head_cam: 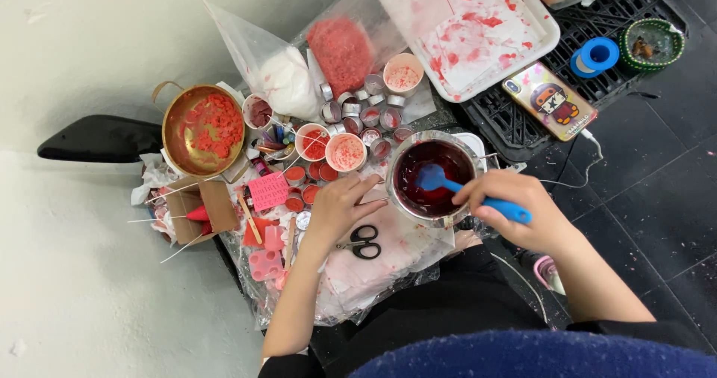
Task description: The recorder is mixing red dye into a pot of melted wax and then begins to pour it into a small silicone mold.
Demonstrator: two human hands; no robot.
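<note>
While I look down from the head camera, the pot serves as my landmark.

Pot: metal pot [435,178] of dark red liquid, mid-scene on a stained plastic sheet [388,262].
Right hand: my right hand [515,210] is closed around the blue spatula [463,190] handle at the pot's right rim; the blade sits in the liquid.
Left hand: my left hand [340,210] lies just left of the pot, fingers loosely curled, palm down on the sheet, holding nothing that I can see; fingertips reach near the pot's left edge.
Scissors: black scissors [364,241] below-left of the pot, just beside my left hand.
Cups: paper cups [346,152] with red-speckled wax, up-left of the pot.
Tins: small round tins [358,113] above the pot's left side.
Bowl: brass bowl [204,129] with red pieces, far left of the pot.
Tray: white stained tray [538,38] above-right of the pot.
Phone: phone [551,100] right of and above the pot, on a black crate.
Tape: blue tape roll [596,55] well up-right of the pot.
</note>
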